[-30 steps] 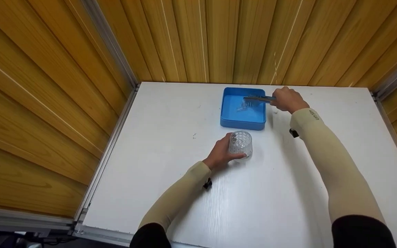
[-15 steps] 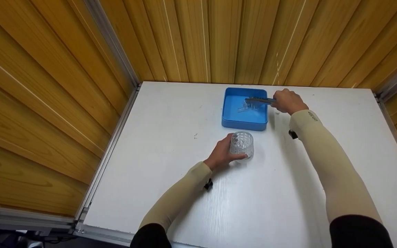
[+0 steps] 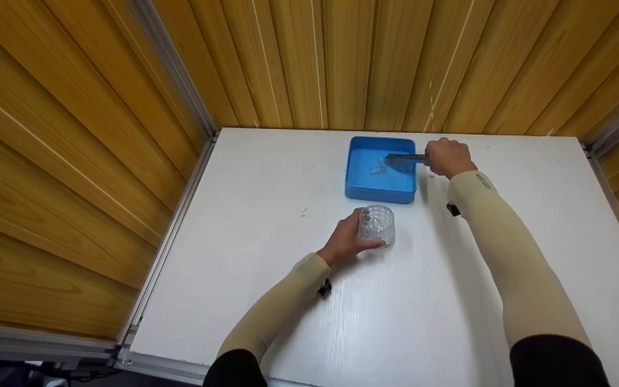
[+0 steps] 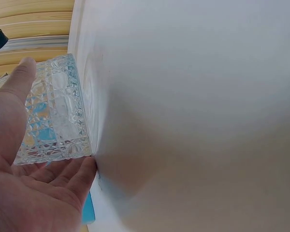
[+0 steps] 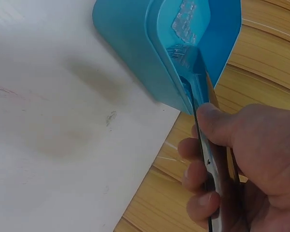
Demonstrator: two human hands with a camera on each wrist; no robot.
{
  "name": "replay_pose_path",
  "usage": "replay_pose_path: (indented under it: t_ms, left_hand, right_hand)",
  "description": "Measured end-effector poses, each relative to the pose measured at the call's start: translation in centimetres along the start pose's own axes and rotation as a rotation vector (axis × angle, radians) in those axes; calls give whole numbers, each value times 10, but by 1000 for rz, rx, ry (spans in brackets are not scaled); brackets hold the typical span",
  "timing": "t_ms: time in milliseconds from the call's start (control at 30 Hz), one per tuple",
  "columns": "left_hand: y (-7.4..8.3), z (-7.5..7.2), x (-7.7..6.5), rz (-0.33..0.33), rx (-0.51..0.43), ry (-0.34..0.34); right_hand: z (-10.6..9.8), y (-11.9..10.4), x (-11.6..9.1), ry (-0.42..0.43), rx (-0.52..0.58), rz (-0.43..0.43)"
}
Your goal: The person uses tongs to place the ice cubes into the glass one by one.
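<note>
1. Within the curl of my left hand (image 3: 348, 236), head view: a cut-glass tumbler (image 3: 378, 223), mouth upward. Just beyond this grip, a blue tray (image 3: 379, 194) rests on the white table (image 3: 261, 215). At the tray's right side, my right hand (image 3: 449, 157) is closed about dark tongs (image 3: 417, 157), which reach leftward from it into the tray, beside clear pieces (image 3: 378, 169) on the tray's floor.

2. Left wrist view: my thumb lies along one side of the tumbler and my fingers along the other, spread only to its breadth. The base faces the tabletop; whether it touches, I cannot tell.

3. Right wrist view: my thumb and curled fingers press the tongs from opposite sides. Ahead of this grip, their far end lies inside the tray, near the pieces; whether it pinches one, I cannot tell.
</note>
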State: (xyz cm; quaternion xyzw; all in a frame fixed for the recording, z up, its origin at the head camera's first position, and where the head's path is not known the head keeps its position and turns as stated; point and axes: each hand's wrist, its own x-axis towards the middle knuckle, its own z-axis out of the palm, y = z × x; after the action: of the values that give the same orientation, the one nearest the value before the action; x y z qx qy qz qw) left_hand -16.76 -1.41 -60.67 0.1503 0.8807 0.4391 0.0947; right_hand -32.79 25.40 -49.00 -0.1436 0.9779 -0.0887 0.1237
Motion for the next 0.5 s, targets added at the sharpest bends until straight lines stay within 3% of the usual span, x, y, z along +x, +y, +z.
replay_pose_path:
  t_ms: [500]
  left_hand:
    - [4,-4,-1,-21,0,-8]
  right_hand:
    - [-3,-9,-2,-28,59,75]
